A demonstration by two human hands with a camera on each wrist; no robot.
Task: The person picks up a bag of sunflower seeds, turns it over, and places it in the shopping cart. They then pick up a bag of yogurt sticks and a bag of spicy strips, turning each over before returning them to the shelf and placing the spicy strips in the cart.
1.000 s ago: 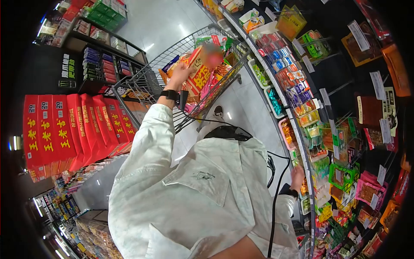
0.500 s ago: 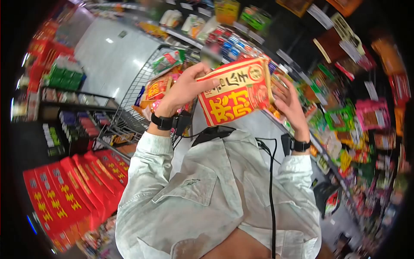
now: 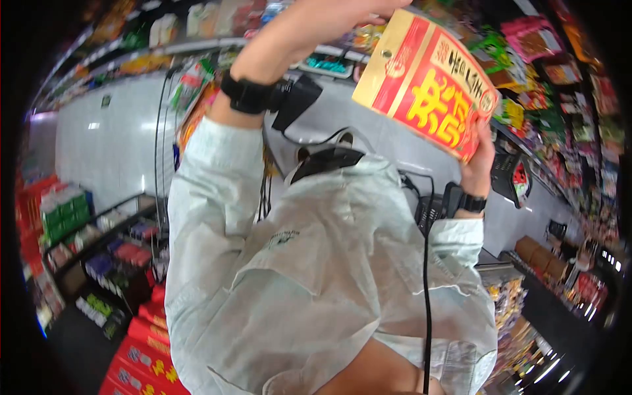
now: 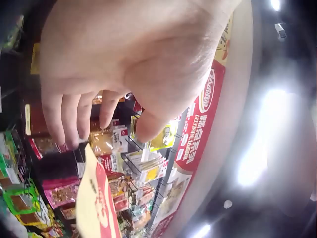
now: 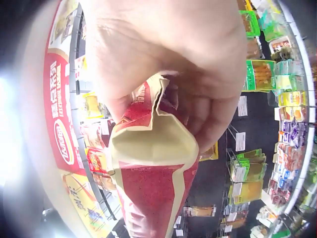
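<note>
A red and cream snack bag with yellow lettering [image 3: 434,92] is tilted in the upper right of the head view. My right hand [image 3: 479,155] grips one end, and in the right wrist view that hand [image 5: 173,44] pinches the folded edge of the bag [image 5: 151,193]. Near the opposite end, my left hand [image 3: 329,20] is partly cut off by the frame. Its fingers hang relaxed in the left wrist view, where the hand [image 4: 129,59] holds nothing and the cream corner of the bag [image 4: 91,198] stands just below the fingertips, apparently apart from them.
Shelves of hanging snack packets [image 3: 526,99] curve along the top and right. Part of the wire cart [image 3: 164,141] shows behind my left arm. A black basket [image 3: 507,181] sits beyond my right wrist. Red boxes [image 3: 141,355] are stacked at the lower left.
The bag has come out of the cart and across to the right, now held by my right hand. My left hand has let go. The head view has turned, leaving the cart mostly hidden.
</note>
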